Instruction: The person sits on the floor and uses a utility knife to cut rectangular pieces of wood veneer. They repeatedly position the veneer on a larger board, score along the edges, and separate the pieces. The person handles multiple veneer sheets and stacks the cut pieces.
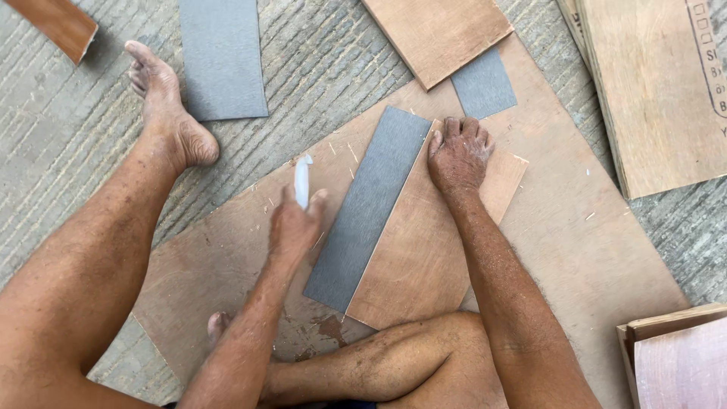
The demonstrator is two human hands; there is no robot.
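A person seated cross-legged on a ribbed concrete floor point(68, 136) works over a large plywood sheet point(575, 250) laid flat as a work surface. The right hand point(460, 155) lies spread, palm down and holding nothing, pressing the far end of a smaller plywood panel point(420, 257) where it meets a long grey laminate strip point(369, 208); the strip lies at a slant along the panel's left edge, and whether it overlaps that edge or only butts against it cannot be told. The left hand point(294, 223), blurred, is closed around a small white object point(302, 180) raised just left of the strip; what the object is cannot be made out. Judging from this pose, the step goes best if the flat hand keeps firm, even weight so panel and strip cannot slide apart, while the left works along the seam in steady passes, not jabs. A second grey sheet point(222, 57) lies on the floor beside the person's bare foot point(166, 113), and a shorter grey piece point(483, 83) sits partly under another board point(435, 34) beyond.
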